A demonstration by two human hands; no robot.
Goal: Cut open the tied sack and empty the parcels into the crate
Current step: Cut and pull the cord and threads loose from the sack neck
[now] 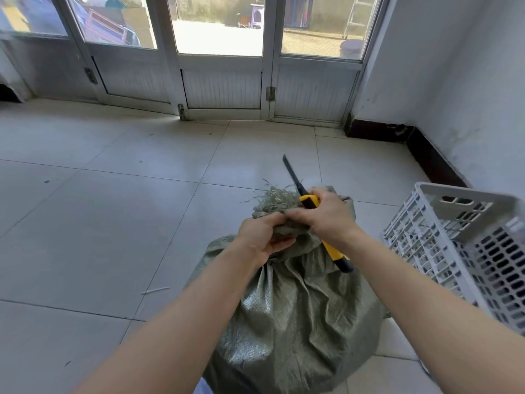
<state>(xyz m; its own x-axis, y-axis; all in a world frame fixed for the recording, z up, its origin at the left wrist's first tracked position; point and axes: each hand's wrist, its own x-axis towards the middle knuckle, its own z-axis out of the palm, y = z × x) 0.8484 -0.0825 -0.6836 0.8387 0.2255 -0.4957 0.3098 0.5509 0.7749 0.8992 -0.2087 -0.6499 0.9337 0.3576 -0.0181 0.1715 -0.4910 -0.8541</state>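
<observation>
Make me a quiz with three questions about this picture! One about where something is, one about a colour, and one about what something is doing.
1. Where is the crate next to the sack?
A. On its left
B. On its right
C. On top of it

2. What colours are on the handle of the knife?
A. Yellow and black
B. Red and white
C. All blue

3. What is the knife's blade doing?
A. Hidden inside the handle
B. Stuck in the floor
C. Slid out, pointing away

Answers:
1 B: the white crate stands on the floor to the right of the sack.
2 A: yellow and black show on both sides of the right hand gripping it.
3 C: the dark blade sticks out past the handle, while the left hand grips the sack's neck.
</observation>
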